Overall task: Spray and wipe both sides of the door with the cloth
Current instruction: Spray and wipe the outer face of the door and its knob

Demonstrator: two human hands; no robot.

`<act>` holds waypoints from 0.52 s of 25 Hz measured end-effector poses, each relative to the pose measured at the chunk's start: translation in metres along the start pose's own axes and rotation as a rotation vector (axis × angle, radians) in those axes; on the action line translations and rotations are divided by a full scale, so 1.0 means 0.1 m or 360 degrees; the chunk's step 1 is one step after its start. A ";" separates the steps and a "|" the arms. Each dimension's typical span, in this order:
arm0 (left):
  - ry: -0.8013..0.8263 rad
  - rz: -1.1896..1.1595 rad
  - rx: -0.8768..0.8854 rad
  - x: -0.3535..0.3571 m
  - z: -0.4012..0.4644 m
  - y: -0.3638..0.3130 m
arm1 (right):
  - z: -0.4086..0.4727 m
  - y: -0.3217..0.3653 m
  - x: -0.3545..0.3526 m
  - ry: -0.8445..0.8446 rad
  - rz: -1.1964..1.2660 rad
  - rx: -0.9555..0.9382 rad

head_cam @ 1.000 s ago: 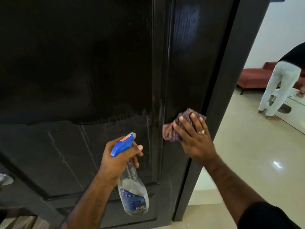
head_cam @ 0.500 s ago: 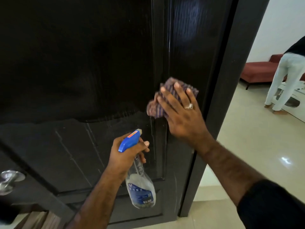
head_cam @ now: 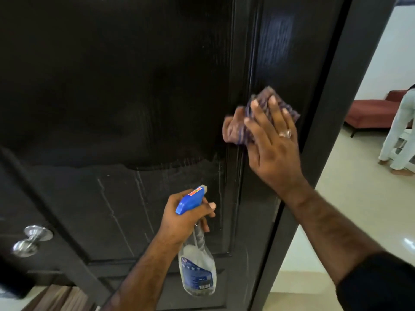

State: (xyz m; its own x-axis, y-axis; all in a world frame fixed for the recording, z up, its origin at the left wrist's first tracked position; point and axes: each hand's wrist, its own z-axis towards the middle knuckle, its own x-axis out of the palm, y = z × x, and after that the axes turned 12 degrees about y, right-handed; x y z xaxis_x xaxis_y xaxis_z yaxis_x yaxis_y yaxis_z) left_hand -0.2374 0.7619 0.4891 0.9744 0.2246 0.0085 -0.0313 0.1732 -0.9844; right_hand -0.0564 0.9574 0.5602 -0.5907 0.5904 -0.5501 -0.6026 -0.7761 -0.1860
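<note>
The right hand (head_cam: 272, 149) lay flat with fingers spread, pressing a checked purple cloth (head_cam: 265, 117) against the dark wooden door (head_cam: 134, 86) beside its raised inner moulding. The left hand (head_cam: 182, 221) was wrapped around the neck of a clear spray bottle (head_cam: 197, 270) with a blue trigger head, hanging nozzle-up near the door's lower panel. Pale streaks, possibly wet spray, ran down that panel, and a silver door knob (head_cam: 31, 240) showed at lower left.

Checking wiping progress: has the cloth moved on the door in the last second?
Yes. The cloth under the right hand has climbed the door, away from the wet patch's edge.
</note>
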 end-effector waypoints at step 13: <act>-0.0117 -0.0047 0.0151 -0.02 0.06 -0.29 | -0.28 -0.43 0.06 0.0418 -0.0393 -0.1005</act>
State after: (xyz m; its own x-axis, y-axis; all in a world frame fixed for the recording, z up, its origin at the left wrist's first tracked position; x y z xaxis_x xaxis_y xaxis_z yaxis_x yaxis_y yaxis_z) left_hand -0.2395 0.7618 0.5184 0.9564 0.2871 0.0536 -0.0270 0.2699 -0.9625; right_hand -0.0190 0.9879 0.5420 -0.2813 0.7538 -0.5938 -0.2303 -0.6538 -0.7208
